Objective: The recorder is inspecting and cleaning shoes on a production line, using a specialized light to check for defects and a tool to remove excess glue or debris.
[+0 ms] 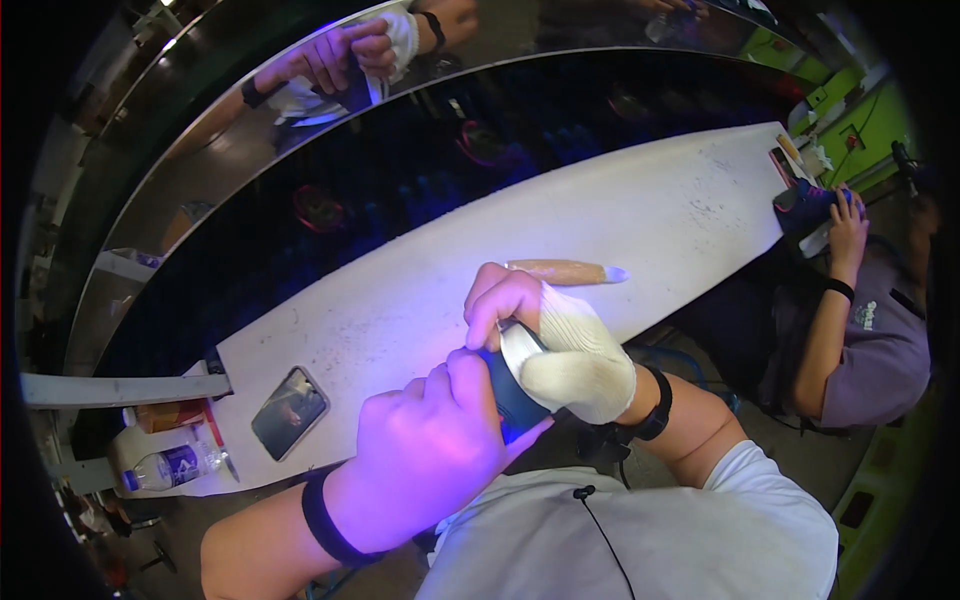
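Note:
Close in front of my body, both hands hold a dark blue shoe (pixel 513 398) with a white edge; much of it is hidden by my fingers. My bare left hand (pixel 425 430) wraps round its left side, fingers bent and thumb along the near side. On my right hand (pixel 575 350) is a white knit glove that leaves the fingers bare. Its curled fingers grip the far end of the shoe. Just beyond the right hand, a brown stick-like tool (pixel 560 271) with a pale tip lies on the white table (pixel 400 290).
A phone (pixel 290 412) lies on the table's left part, near a clear plastic bottle (pixel 165 467) and a metal bar (pixel 125 389). Beyond the table runs a dark conveyor (pixel 400 190) carrying several pink-edged items. At right, a co-worker's hand (pixel 848 235) holds a dark shoe (pixel 803 208).

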Tool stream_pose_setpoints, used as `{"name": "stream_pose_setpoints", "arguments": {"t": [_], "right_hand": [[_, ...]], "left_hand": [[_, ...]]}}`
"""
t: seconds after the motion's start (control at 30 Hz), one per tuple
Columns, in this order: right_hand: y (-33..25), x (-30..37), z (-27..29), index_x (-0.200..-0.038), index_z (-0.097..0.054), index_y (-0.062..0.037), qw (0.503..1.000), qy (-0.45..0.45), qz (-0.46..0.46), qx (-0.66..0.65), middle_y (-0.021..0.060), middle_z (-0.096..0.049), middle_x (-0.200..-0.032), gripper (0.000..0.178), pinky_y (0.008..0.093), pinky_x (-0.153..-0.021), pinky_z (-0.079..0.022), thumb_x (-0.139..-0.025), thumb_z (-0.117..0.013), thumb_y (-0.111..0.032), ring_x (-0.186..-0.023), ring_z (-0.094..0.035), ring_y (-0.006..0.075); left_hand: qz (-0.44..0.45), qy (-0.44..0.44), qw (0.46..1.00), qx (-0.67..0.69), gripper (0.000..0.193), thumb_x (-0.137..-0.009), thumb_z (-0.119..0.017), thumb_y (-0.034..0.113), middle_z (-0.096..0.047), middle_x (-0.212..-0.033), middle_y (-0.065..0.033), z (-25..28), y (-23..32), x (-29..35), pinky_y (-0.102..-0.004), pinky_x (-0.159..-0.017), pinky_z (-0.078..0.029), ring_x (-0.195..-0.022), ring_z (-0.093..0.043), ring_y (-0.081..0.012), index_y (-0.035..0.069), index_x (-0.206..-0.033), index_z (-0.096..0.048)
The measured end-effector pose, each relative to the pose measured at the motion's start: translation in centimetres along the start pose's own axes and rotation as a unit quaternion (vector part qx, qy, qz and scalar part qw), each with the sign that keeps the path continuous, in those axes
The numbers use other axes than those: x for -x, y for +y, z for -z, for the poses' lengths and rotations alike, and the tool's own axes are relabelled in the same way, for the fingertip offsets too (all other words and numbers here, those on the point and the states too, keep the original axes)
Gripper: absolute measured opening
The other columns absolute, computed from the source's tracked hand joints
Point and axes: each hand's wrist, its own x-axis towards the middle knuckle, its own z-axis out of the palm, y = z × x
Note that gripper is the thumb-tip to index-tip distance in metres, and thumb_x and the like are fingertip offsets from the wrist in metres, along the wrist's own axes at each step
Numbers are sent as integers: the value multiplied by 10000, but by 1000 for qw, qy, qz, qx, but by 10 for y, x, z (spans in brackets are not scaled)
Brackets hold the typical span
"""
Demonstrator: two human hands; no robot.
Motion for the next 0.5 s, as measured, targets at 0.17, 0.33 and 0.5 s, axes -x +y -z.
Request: {"name": "stream_pose_setpoints", "arguments": {"t": [0.17,0.33,0.5], "right_hand": [[-21,29,0,-1363,-576,2,985,-46,55,159,224,-608,-1378,505,526,-1187,-411,-1004,-606,-352,-1378,-567,411],[-36,55,-27,-1487,-503,77,954,-147,107,237,303,-545,-1540,681,611,-1240,-362,-945,-701,-283,-1465,-514,489],[11,62,-56,-1524,-480,49,913,-70,4,401,314,-570,-1502,1170,590,-1151,-453,-667,-912,-621,-1370,-587,496]], "left_hand": [[-92,2,994,-59,768,-737,-922,605,-635,-730,-71,-11,11,16,-316,-445,-465,-527,-630,-168,-42,-1014,-617],[-236,-9,968,-89,803,-737,-922,594,-708,-1001,-205,18,-19,43,-377,-640,-585,-807,-721,-277,-30,-1166,-655],[107,-26,895,431,1037,-664,-1013,474,-345,-1657,-283,13,-16,111,-519,-1153,-489,-1477,-472,-428,67,-1492,-539]]}}
